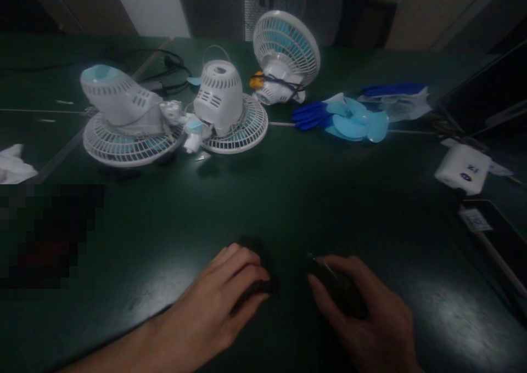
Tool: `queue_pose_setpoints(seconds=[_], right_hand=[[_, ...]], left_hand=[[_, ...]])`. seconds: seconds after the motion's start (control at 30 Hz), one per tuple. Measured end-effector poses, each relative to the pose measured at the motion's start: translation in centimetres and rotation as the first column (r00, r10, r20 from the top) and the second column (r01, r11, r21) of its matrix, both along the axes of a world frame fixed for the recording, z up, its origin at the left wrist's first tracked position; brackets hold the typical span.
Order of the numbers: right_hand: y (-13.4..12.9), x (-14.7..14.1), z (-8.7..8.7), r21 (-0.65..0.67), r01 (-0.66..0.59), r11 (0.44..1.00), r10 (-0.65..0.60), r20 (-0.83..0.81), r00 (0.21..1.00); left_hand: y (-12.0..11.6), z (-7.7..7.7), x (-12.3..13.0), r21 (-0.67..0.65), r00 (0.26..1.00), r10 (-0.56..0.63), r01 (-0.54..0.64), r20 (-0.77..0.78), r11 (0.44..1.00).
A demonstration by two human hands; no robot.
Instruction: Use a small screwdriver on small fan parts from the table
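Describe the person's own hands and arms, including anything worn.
The left hand and right hand are ungloved, with no visible markings. The left forearm shows no sleeve or watch; the right forearm is out of frame.

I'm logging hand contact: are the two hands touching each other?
No, a gap of green tabletop separates the left hand from the right hand.

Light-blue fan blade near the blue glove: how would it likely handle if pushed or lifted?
The light-blue fan blade looks like thin moulded plastic, so probably light and fairly stiff. Its broad, spread shape should make it likelier to slide than roll.
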State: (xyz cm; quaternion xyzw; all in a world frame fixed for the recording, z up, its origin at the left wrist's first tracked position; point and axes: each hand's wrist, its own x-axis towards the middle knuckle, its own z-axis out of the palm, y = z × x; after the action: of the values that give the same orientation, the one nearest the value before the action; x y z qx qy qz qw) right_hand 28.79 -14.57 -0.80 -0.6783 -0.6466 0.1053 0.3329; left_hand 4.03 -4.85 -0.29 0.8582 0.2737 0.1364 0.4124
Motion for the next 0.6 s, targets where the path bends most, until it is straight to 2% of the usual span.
queue_pose_setpoints(seconds=[0.07,0.23,0.37,0.53,0.6], right_hand=[[0.2,0.5,-0.3,-0.026,0.056,0.998,-0.053,0.094,0.994],[0.0,1.0,-0.8,-0.136,0.039,0.99,-0.01,0.207,0.978],[-0.4,1.2,-1.1,-0.165,-0.037,0.986,0.063,0.153,0.986],[-0.3,0.6,-1.4,-0.142,-0.162,0.977,0.172,0.059,0.983],[-0.3,0.2,-1.4,-0.119,-0.175,0.977,0.179,0.018,0.984]], left_hand=[[0.0,-0.3,0.0,0.01,0.999,0.044,-0.045,0.013,0.999],[0.1,-0.6,-0.1,0.058,0.988,0.154,-0.155,0.027,0.986],[0.2,-0.5,0.0,0.065,0.991,0.132,-0.134,0.03,0.989],[0.1,-0.3,0.0,0.062,0.996,0.092,-0.093,0.022,0.994],[0.1,-0.2,0.2,0.06,0.998,0.061,-0.061,-0.007,0.996]])
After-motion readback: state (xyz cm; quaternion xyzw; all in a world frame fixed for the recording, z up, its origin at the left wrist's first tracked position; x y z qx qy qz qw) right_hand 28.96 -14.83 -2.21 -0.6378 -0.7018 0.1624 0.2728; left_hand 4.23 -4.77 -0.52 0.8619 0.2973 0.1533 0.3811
